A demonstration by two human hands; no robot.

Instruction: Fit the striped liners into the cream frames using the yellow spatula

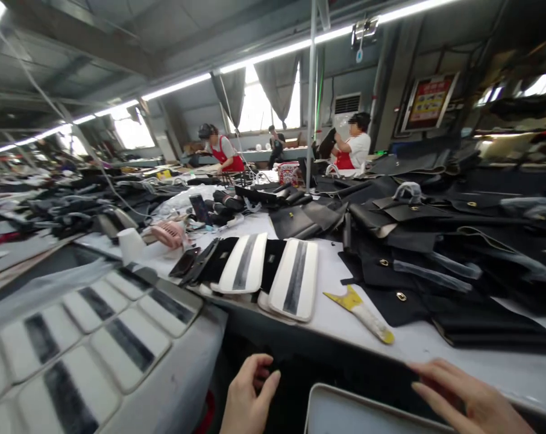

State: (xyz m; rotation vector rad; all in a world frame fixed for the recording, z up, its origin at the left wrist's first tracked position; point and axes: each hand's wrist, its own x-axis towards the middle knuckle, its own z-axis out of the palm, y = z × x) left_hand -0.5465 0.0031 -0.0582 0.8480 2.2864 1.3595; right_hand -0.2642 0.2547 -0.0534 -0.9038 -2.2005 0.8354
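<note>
My left hand (252, 395) is raised at the bottom centre, fingers curled, with a gap between thumb and forefinger and nothing visible in it. On the other side, my right hand (469, 395) has its fingers stretched forward and its thumb apart. Between the hands lies a flat, pale panel with a raised, rounded rim (354, 419), cut off by the lower edge of the view. Neither hand visibly grips it. Beyond, at the table edge, white rounded panels with a dark centre stripe (295, 280) rest on black pieces.
More striped white panels (123, 337) cover a surface at left. A yellow-and-white tool (361, 313) lies on the white table. Black leather-like bag pieces (417, 259) pile up at right. A pink fan (167, 234) and a phone (185, 261) sit left of centre. Several people work farther back.
</note>
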